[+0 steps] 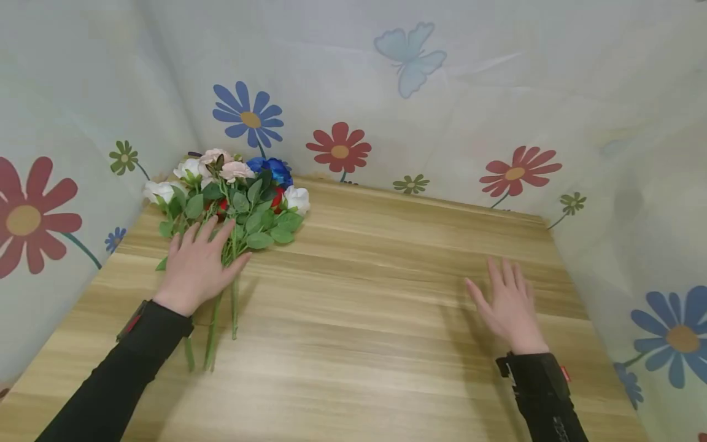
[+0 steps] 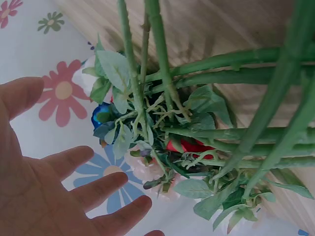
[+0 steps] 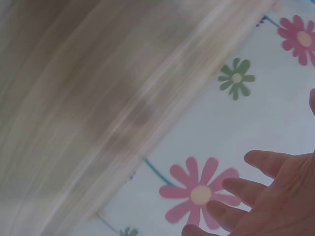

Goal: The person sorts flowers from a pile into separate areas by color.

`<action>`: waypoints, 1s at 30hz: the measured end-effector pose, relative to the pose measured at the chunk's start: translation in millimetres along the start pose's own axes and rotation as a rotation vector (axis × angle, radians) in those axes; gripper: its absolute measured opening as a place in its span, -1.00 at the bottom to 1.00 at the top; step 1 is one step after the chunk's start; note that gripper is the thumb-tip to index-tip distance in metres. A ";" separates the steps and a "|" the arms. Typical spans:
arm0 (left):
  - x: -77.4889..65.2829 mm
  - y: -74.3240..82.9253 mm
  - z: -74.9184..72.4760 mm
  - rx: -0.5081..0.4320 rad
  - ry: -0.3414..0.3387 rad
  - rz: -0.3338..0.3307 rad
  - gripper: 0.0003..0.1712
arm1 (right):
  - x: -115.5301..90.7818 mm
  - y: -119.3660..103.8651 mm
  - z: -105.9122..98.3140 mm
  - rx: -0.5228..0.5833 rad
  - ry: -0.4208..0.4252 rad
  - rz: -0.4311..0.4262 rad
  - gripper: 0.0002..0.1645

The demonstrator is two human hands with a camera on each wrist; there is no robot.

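A bunch of artificial flowers (image 1: 256,212) lies at the table's back left, with white, pale pink, blue and red blooms among green leaves. Their green stems (image 2: 236,135) run toward the near side of the table. Over these stems hovers my left hand (image 1: 199,264), fingers spread and straight; in the left wrist view a gap shows between it and the flowers. My right hand (image 1: 509,304) is held above the right part of the table with its fingers extended, holding nothing. The right wrist view shows the same hand (image 3: 275,201) against the patterned cloth.
The wood-grain table (image 1: 353,294) is enclosed at the back and both sides by a pale cloth (image 1: 442,116) printed with flowers and a butterfly. The blooms lie close to the table's back left corner.
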State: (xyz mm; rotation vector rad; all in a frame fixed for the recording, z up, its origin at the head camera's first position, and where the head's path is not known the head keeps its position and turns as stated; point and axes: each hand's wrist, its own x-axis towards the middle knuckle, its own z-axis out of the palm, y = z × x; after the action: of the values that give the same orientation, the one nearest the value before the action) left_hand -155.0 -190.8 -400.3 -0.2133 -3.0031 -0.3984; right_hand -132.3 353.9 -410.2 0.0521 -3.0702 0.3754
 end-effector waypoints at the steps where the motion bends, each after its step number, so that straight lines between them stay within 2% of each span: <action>1: 0.6 0.6 -1.0 -0.003 -0.002 -0.002 -0.12 | 1.0 -1.8 -0.2 0.021 0.000 -0.009 0.00; 9: 8.0 6.4 -8.1 -0.036 -0.027 -0.013 -0.24 | 13.6 -30.7 -0.6 0.315 0.010 -0.082 -0.13; 12: 11.7 8.6 -9.9 -0.030 -0.030 -0.023 -0.30 | 19.8 -47.7 0.2 0.463 0.009 -0.088 -0.23; 15: 16.6 11.3 -12.0 -0.025 -0.080 -0.054 -0.32 | 25.3 -65.4 1.8 0.658 -0.001 -0.076 -0.35; 18: 22.6 13.6 -14.6 -0.008 -0.157 -0.090 -0.30 | 29.7 -84.4 3.0 0.927 -0.061 -0.051 -0.43; 21: 28.5 13.9 -15.7 0.010 -0.218 -0.120 -0.28 | 33.4 -104.4 4.6 1.235 -0.170 -0.017 -0.54; 24: 35.4 13.8 -16.3 0.009 -0.260 -0.148 -0.30 | 36.0 -123.1 6.0 1.466 -0.275 0.038 -0.68; 27: 42.6 12.5 -16.8 -0.003 -0.275 -0.174 -0.38 | 37.6 -138.6 9.1 1.600 -0.346 0.094 -0.75; 30: 49.2 10.9 -17.2 -0.025 -0.278 -0.196 -0.50 | 38.7 -149.3 13.7 1.650 -0.390 0.122 -0.72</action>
State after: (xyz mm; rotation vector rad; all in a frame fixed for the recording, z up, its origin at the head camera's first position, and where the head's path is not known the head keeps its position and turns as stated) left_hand -200.3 -178.8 -375.1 0.0278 -3.3079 -0.4589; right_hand -165.6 204.6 -385.7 -0.0137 -2.0267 2.8427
